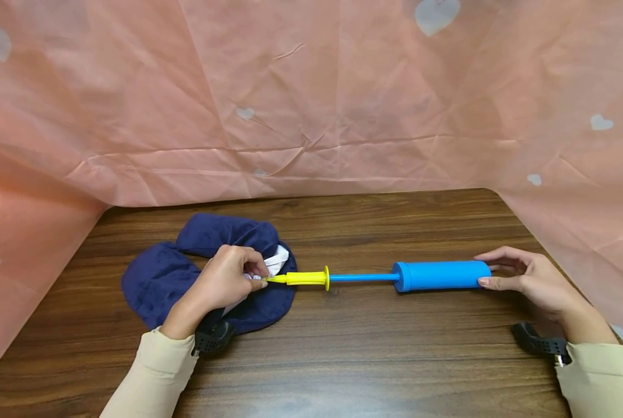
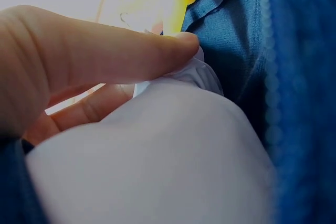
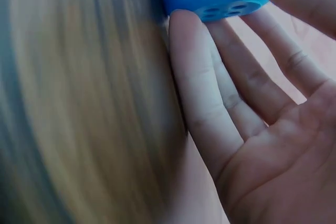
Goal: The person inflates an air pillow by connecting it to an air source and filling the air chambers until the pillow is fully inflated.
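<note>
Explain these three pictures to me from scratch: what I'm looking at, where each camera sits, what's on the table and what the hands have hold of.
No machine here: a person works with two bare hands. The wide picture comes from a camera on the head, looking down at a wooden table. The two close-ups come from cameras strapped to each wrist. On the table lie a dark blue deflated cushion and a hand pump: blue barrel, thin rod, yellow nozzle. The left hand pinches the cushion's white valve at the nozzle tip. The right hand touches the barrel's far end with nearly straight fingers.

Pink heart-print sheet (image 1: 311,98) behind wooden table (image 1: 374,348)
</note>
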